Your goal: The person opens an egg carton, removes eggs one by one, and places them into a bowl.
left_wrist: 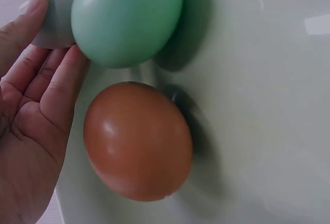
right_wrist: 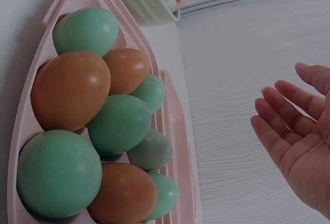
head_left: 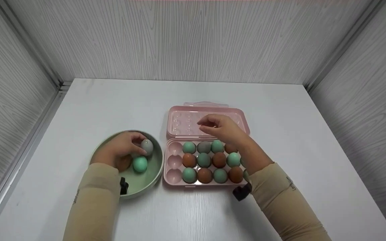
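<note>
Pinches a grey egg (head_left: 147, 147) in the left hand (head_left: 123, 145), nothing in the relaxed right hand (head_left: 224, 130). Could drop it onto the green egg (head_left: 140, 164) by pinching loosely.

From where I stand, the bowl (head_left: 156, 160) sits on the left of the table (head_left: 193, 214); the egg box (head_left: 174, 161) lies just to its right, with the open lid (head_left: 186, 124) behind the box, toward the back wall (head_left: 193, 40); eggs (head_left: 203, 160) rest in the box in three rows, from the second column rightward. In the bowl, one egg (head_left: 123, 164) lies left of a second egg (head_left: 140, 164); behind that one, the left hand (head_left: 122, 146) holds a third egg (head_left: 147, 146); the right hand (head_left: 224, 129) hangs over the lid.
</note>
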Demonstrator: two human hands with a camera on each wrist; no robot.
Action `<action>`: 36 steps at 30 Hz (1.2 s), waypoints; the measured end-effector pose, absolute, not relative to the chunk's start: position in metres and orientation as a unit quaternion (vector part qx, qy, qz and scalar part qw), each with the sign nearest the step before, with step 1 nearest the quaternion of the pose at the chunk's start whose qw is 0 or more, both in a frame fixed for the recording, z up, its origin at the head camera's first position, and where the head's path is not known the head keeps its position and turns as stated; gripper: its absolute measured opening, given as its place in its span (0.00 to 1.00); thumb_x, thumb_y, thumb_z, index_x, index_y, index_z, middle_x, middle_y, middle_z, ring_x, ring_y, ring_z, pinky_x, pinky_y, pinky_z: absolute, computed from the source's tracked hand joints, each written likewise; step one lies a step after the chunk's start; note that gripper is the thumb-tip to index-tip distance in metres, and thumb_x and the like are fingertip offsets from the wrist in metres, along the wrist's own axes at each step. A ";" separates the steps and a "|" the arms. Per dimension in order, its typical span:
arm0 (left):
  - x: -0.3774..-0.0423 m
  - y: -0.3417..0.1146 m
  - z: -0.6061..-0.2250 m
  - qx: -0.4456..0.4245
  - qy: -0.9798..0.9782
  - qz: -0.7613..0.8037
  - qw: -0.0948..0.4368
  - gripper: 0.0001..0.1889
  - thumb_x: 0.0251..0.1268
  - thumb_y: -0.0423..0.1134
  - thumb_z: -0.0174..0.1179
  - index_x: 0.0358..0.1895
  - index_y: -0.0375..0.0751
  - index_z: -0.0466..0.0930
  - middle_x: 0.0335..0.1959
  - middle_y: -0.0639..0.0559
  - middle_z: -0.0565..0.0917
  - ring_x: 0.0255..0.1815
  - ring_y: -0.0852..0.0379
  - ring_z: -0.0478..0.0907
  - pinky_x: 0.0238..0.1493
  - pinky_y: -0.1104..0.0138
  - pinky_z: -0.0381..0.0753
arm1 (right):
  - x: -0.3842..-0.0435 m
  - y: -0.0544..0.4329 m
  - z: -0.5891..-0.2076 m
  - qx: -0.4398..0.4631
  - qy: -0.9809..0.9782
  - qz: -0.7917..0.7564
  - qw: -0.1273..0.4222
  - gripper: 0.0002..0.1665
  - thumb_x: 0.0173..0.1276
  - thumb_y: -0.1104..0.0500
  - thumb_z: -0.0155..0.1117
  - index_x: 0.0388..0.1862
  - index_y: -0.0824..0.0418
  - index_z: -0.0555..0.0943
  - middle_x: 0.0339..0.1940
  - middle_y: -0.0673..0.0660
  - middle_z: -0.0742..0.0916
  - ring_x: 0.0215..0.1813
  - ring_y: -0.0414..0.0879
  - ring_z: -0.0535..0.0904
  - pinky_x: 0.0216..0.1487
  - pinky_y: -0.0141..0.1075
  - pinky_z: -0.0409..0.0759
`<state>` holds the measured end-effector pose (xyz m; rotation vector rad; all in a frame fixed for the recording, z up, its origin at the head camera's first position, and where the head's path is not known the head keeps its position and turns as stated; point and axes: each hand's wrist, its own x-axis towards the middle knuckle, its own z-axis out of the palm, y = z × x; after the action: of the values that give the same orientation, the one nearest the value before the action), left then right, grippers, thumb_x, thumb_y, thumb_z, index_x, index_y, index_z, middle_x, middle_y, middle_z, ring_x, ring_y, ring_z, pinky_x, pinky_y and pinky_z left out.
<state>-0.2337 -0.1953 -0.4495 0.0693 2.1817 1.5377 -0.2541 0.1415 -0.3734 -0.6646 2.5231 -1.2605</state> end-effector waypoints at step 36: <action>-0.232 -0.190 -0.451 0.006 0.828 0.500 0.255 0.22 0.45 0.29 0.67 0.48 0.35 0.73 0.44 0.42 0.73 0.43 0.50 0.69 0.43 0.63 0.73 | -0.253 0.143 -0.376 -0.221 0.848 -0.462 0.140 0.13 0.65 0.49 0.59 0.46 0.49 0.80 0.46 0.46 0.81 0.48 0.43 0.75 0.51 0.38 0.74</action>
<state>-0.2321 -0.1895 -0.4510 0.0160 2.2476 1.3581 -0.2526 0.1427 -0.3762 -0.6388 2.4493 -1.3340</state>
